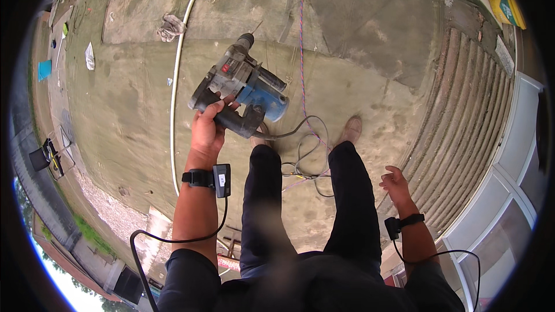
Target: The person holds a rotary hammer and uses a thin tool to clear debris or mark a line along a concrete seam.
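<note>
the left hand (209,124) grips the drill (254,93) by its rear handle (234,121), above the floor (133,133); its cord (284,136) hangs down. the right hand (395,182) is well apart, loosely spread, half curled.

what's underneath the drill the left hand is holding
Under the drill held in the left hand, the greenish-grey floor shows around its outline, and part of the left shoe peeks out beside it. Whatever the drill's body covers cannot be seen.
</note>
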A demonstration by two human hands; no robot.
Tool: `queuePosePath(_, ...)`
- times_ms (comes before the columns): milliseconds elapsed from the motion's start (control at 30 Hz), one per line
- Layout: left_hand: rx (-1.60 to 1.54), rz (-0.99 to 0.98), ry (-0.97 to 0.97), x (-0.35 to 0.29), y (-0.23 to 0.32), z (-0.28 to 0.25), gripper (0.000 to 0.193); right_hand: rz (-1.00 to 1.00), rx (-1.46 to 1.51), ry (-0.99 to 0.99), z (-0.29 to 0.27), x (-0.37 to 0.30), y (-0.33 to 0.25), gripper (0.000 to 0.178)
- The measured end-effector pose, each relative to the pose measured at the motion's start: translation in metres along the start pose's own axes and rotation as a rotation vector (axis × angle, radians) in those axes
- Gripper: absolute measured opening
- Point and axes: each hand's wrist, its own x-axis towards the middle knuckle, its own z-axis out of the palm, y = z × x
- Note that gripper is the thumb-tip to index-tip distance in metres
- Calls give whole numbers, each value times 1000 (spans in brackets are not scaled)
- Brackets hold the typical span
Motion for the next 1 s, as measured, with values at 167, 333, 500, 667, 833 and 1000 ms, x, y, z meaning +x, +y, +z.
queuePosePath(167, -59, -37, -2, 28, -22, -93, 46, -20, -76, -41, 43, 20, -21, 47)
queuePosePath(333, -78, -22, 187, 79, -57, -208, 34, -23, -128, 0, 43, 46, -8, 45)
queuePosePath(500, 92, 71, 379, 139, -85, -277, 27, 23, -191, 68, 33, 85, -10, 45)
queuePosePath(667, 133, 48, 484, 185, -114, -312, 26, 41, -327, 114, 21, 108, -28, 46)
queuePosePath(833, 148, -73, 613, 212, -118, -332, 40, 64, -356, 109, 20, 116, -40, 47)
queuePosePath(1000, 226, -171, 643, 192, -119, -328, 61, 81, -320, 95, 24, 98, -49, 49)
